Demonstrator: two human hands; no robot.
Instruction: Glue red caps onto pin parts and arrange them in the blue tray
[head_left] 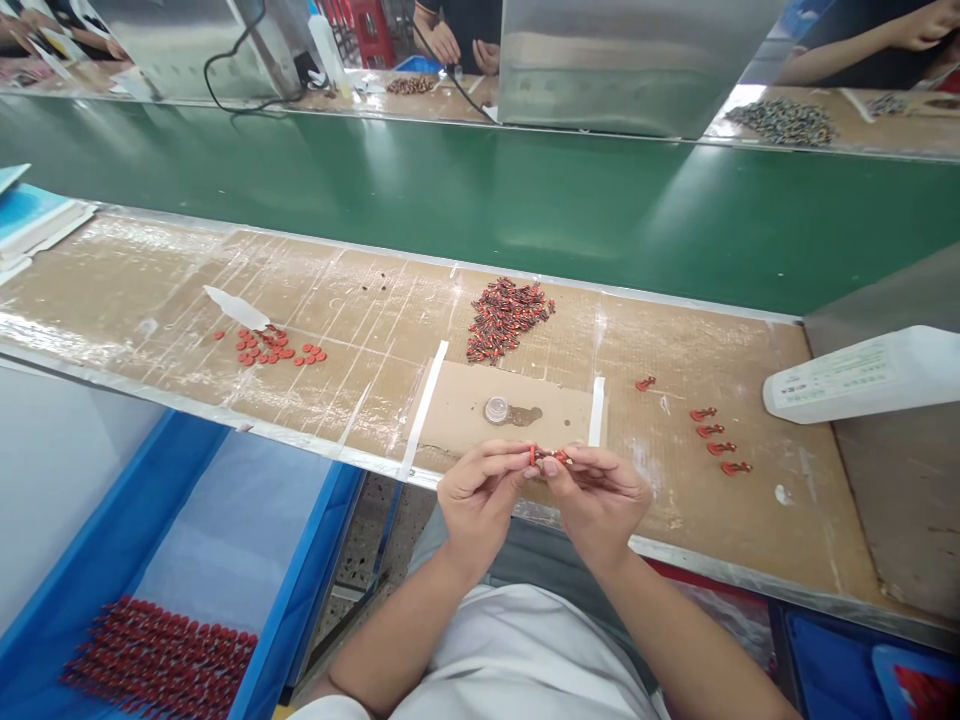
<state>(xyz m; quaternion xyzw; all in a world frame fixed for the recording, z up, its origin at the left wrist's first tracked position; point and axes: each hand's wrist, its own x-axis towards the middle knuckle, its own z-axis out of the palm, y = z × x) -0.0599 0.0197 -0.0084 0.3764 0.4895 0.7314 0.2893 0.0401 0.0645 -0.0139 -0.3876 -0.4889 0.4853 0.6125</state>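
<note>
Low over the table's front edge, my two hands meet. The fingertips of my left hand (481,492) pinch a small red round base (533,455), seen edge-on. My right hand (602,497) has thumb and fingers closed on a small red figurine (561,456), lying sideways against the base; fingers partly hide both. Just beyond, on a taped cardboard sheet (457,405), sits a small round dish (496,409) beside a wet brown stain. Behind it lies a heap of red and dark figurines (506,318). Several figurines on bases (716,448) lie in a loose row to the right.
Loose red discs (262,348) and a white nozzle bottle (238,308) lie at left. A large white bottle (862,375) lies at right. The blue crate (300,570) at lower left holds rows of red pieces. Beyond the green belt (450,200), co-workers' hands are visible.
</note>
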